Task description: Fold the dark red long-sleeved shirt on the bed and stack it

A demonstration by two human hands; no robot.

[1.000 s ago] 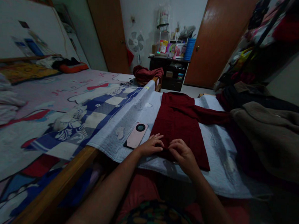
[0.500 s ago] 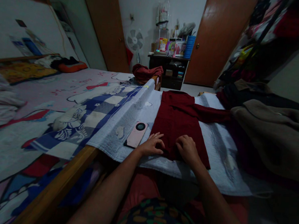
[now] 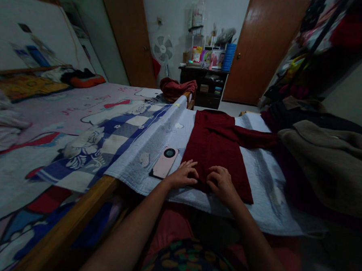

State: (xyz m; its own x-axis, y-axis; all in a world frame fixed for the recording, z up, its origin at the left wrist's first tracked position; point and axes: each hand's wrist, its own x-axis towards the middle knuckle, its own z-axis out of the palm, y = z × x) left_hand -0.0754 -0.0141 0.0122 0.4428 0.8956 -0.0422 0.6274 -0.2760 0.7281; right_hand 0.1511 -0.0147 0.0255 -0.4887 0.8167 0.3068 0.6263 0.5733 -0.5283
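A dark red long-sleeved garment (image 3: 216, 147) lies face down or folded, I cannot tell which, with one sleeve (image 3: 256, 137) stretched out to the right. My left hand (image 3: 183, 175) rests at its near left edge, fingers spread and lying on the cloth. On the near part of the garment is my right hand (image 3: 221, 183), its fingers loosely bent and fingertips touching the fabric, with no cloth visibly gripped. Left of my left hand lies a pink phone (image 3: 164, 163) with a round black camera ring.
A light grey quilted cloth (image 3: 265, 176) covers the surface beneath the garment. To the left is a bed with a patterned sheet (image 3: 88, 102) and a wooden rail (image 3: 82, 215). Dark and brown clothes (image 3: 327, 167) are heaped at the right. A fan (image 3: 163, 49) and dark cabinet (image 3: 201, 88) stand behind.
My right hand has slid left across the garment, closer to my left hand. The left hand and the garment stay in place.
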